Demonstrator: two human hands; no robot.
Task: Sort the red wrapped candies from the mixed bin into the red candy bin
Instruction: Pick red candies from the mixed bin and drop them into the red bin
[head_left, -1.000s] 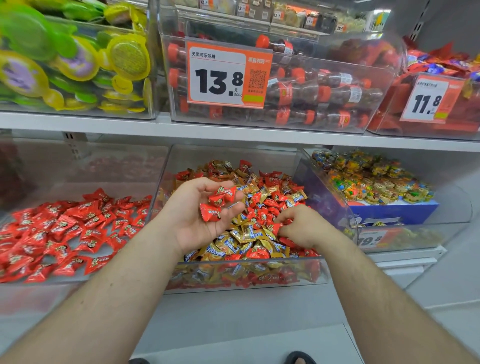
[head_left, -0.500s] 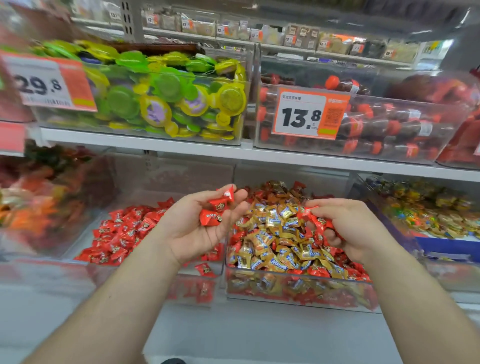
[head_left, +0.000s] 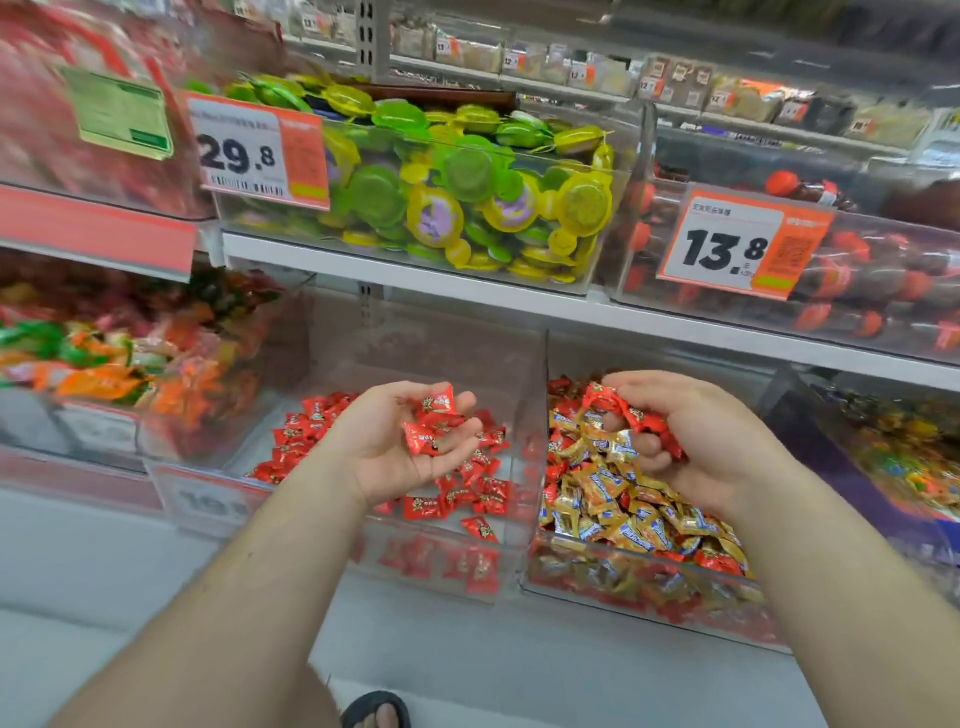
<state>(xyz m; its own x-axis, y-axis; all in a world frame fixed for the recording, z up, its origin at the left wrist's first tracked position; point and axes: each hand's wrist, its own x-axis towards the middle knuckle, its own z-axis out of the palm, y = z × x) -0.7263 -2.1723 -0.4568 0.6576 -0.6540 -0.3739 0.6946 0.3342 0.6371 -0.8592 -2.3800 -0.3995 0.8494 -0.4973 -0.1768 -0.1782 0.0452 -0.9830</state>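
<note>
The red candies (head_left: 434, 426) in the left hand (head_left: 400, 447) had moved. A second before, that cupped hand was over the mixed bin (head_left: 644, 587); now it was over the red candy bin (head_left: 441, 566), lower middle of the frame, ready to drop them. I counted about three there. The right hand (head_left: 691, 441) gripped a few more red candies above the mixed bin, too bunched to count. Two bins, two hands.

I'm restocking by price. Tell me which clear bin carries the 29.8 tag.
The upper-shelf bin of green and yellow round packs; its neighbour shows 13.8.
</note>
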